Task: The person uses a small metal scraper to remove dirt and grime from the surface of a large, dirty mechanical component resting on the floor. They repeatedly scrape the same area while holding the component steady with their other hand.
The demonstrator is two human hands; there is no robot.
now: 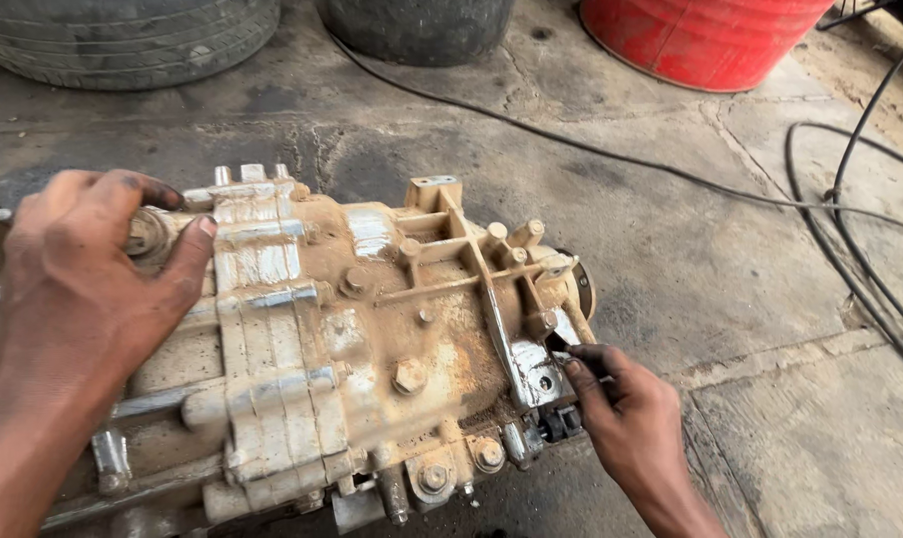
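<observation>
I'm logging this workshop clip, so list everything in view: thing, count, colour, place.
gearbox housing: one, mud-caked tan and silver metal, lying on the floor, centre-left
tyre: one, black, top left
dark drum: one, dark grey, top centre
red drum: one, red, top right
cables: several, black, across the floor at right
concrete floor: grey, cracked and stained
left hand: one, resting on the housing's left end
right hand: one, holding a small dark tool at the housing's right end
</observation>
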